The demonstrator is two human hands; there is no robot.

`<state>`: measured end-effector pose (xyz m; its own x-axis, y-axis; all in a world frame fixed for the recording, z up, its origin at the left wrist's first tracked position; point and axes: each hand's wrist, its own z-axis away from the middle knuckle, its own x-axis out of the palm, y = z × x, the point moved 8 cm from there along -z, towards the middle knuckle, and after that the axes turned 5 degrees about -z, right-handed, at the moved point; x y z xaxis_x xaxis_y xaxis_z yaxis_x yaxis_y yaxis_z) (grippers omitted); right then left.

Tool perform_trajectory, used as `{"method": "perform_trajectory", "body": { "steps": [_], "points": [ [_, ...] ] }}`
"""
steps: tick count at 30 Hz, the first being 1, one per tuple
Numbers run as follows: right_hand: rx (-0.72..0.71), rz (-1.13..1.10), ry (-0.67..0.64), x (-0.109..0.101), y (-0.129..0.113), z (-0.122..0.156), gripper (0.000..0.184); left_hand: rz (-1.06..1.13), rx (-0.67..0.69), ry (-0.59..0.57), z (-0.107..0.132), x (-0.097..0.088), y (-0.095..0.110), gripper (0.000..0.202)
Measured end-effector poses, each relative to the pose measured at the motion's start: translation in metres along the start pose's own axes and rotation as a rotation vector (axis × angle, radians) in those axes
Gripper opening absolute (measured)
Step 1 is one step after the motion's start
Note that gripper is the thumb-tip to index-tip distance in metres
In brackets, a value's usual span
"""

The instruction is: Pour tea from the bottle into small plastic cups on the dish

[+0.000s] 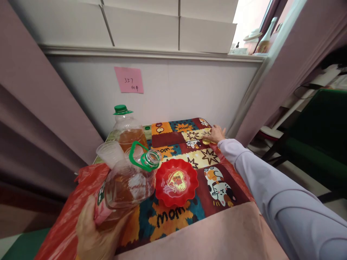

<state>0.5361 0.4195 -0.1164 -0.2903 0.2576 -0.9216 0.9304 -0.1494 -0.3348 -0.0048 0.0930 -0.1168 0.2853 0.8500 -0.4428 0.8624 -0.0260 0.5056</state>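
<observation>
My left hand (93, 231) is wrapped round the lower part of a large clear plastic jug (127, 186) of amber liquid. The jug leans to the right, its green-handled neck (153, 157) uncapped and over the edge of a red scalloped dish (176, 184). At the far right of the table, the fingers of my right hand (215, 134) close about a small clear cup (206, 141) with a little yellowish liquid in it. The cup stands on the patterned mat, partly hidden by the fingers.
A second jug (130, 135) with a green cap stands behind the held one. Stacked clear cups (110, 153) are to the left. A loose green cap (147, 128) lies by the wall. A pink note (129, 80) hangs above; a green chair (320, 133) is at the right.
</observation>
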Motion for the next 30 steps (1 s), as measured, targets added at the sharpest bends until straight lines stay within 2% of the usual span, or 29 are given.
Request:
{"method": "perform_trajectory", "body": {
  "steps": [6,14,17,20,23,25,28,30],
  "points": [
    [0.024,0.011,-0.008,0.001,0.004,-0.002,0.065,0.003,0.016,-0.040,-0.002,0.000,0.005,0.114],
    [0.049,-0.046,0.011,-0.007,-0.004,0.011,0.066,-0.011,0.009,-0.020,0.000,-0.001,0.004,0.115],
    [0.039,-0.106,0.052,-0.029,-0.015,0.010,0.070,0.013,0.019,-0.046,0.000,0.002,0.001,0.113],
    [-0.004,-0.405,0.220,-0.072,-0.037,0.020,0.075,0.033,0.068,-0.040,0.001,0.004,-0.001,0.114],
    [-0.132,-0.954,0.430,-0.110,-0.069,0.072,0.070,0.030,0.147,-0.002,0.004,0.003,0.002,0.112],
    [-0.223,-1.210,0.399,-0.111,-0.101,0.127,0.063,0.014,0.212,0.009,0.006,0.003,0.007,0.108],
    [-0.244,-1.434,0.179,-0.077,-0.148,0.216,0.056,-0.007,0.268,-0.001,0.009,0.003,0.014,0.104],
    [-0.229,-1.523,-0.050,-0.041,-0.178,0.263,0.068,-0.008,0.273,0.008,0.011,0.001,0.015,0.102]
  ]
}}
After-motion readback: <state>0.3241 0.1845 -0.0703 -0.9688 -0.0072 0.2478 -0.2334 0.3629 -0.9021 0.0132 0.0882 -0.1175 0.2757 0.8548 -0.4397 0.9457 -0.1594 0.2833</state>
